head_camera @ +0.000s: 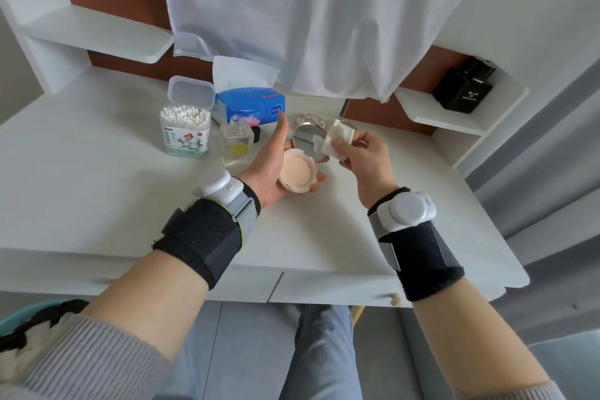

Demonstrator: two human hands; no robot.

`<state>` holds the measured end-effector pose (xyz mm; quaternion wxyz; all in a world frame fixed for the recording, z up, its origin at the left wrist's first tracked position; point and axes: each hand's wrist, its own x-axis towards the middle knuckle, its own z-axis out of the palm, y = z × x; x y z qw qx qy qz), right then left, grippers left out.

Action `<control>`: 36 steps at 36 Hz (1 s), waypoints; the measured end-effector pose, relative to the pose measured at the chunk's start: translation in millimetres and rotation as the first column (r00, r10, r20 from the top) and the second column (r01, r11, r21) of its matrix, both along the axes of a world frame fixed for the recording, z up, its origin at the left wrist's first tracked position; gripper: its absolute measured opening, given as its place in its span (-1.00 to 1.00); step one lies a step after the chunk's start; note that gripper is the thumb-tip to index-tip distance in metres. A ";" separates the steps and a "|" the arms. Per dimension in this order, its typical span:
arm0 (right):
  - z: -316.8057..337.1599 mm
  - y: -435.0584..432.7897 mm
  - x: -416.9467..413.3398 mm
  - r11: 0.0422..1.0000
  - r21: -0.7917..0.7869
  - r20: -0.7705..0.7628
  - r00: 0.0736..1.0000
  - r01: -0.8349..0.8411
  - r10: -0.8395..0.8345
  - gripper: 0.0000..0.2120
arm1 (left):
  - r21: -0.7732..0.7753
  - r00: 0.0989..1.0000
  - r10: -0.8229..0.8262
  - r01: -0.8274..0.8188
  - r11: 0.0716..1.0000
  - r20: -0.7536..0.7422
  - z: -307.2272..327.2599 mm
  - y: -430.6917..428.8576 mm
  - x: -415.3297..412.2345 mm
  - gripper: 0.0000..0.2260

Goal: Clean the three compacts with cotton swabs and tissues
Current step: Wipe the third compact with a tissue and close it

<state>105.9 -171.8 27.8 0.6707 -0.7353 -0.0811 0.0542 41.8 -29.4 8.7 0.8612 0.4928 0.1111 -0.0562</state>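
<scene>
We see the pink compact (297, 172) open and lifted above the table (97, 191). It lies in the left hand (269, 169), whose fingers curl under its base while the thumb points up and away. Its lid stands up at the far right side of the base, and the mirror (303, 140) inside the lid faces toward us. The right hand (367, 156) pinches a folded tissue (339, 140) between thumb and fingertips and holds 1 corner of it at the right edge of the mirror.

In our judgement, the relation that matters is this: the mirror lies directly to the left of the tissue grip, about touching it. The next wipe therefore probably goes leftward across the glass, and the left hand only steadies the base. The right hand is the nearer of the 2 for this work.

There is open room on the right and in front, and the table edge is well toward us. Near behind the lid lies a 2nd one, a silver compact (310, 118). To the left stand a small clear bottle (237, 146), the cotton swab box (185, 130) and the blue tissue pack (250, 105). The left thumb tip is just beside this pack, so a wide swing to that side has less room. We cannot find a 3rd compact in view.
</scene>
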 end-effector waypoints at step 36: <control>7.9 29.9 8.9 0.976 -0.217 -0.062 0.998 -0.013 -0.001 -0.60 | 0.037 0.995 -0.037 0.034 0.999 0.091 2.7 -1.9 -4.6 -0.23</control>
